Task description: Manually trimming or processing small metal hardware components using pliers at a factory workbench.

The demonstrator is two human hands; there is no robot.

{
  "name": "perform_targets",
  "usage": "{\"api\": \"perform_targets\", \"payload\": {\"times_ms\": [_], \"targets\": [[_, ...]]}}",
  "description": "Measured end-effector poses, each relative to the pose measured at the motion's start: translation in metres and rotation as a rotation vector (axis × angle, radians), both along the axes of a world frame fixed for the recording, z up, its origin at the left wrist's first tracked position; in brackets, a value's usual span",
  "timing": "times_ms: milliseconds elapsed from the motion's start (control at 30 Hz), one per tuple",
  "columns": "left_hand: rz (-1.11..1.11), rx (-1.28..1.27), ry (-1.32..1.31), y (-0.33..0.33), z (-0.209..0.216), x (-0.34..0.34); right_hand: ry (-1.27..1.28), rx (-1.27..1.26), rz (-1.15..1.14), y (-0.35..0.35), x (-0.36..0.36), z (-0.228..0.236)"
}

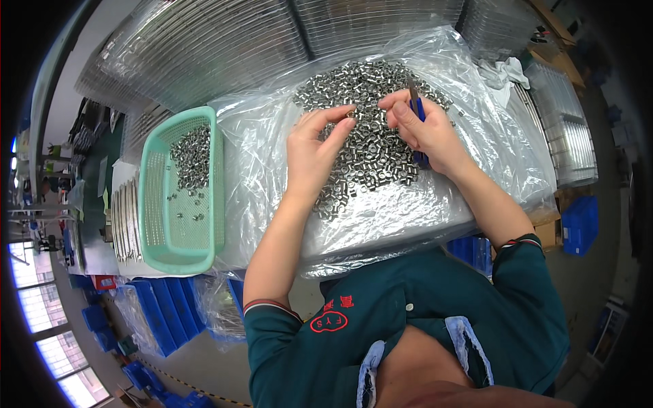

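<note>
A wide heap of small shiny metal sleeves (pixel 373 153) covers the middle of the clear plastic sheet (pixel 255 149). Over the heap's left part, my left hand (pixel 314 146) pinches one small metal sleeve (pixel 352 114) between thumb and forefinger. My right hand (pixel 430 136) is closed around a blue-handled tool with a pointed grey blade (pixel 413 92). Its blade sticks up past my fingers, and part of the handle shows below them. A short gap separates the fingertips of my two hands. The palm hides whether the tool is a knife or scissors.
To the left stands a mint-green plastic basket (pixel 219 197) with many similar metal sleeves inside. Stacked clear plastic trays (pixel 211 51) line the back, with more trays (pixel 568 136) at the right. A crumpled white cloth (pixel 502 71) lies back right. Blue bins (pixel 163 309) stand below the table.
</note>
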State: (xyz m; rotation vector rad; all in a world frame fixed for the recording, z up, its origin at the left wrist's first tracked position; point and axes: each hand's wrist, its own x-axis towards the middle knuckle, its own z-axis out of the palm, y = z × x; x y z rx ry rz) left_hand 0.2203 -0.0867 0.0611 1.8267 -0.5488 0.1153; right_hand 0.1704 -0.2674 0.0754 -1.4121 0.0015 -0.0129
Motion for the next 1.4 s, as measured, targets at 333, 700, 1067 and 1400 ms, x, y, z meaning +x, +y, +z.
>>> {"api": "perform_targets", "payload": {"times_ms": [333, 700, 1067, 1400], "targets": [[-0.044, 0.102, -0.342, -0.007, -0.001, -0.007, 0.294, 0.184, 0.196, 0.006, 0.001, -0.009], [0.089, 0.202, -0.476, -0.005, 0.003, -0.004, -0.068, -0.092, 0.008, 0.002, -0.001, -0.002], [0.176, 0.334, -0.578, -0.003, 0.001, -0.001, -0.57, -1.098, -0.145, 0.0, -0.006, 0.004], [0.242, 0.512, -0.812, -0.003, 0.011, -0.006, -0.646, -1.253, -0.213, 0.001, -0.007, 0.003]]}}
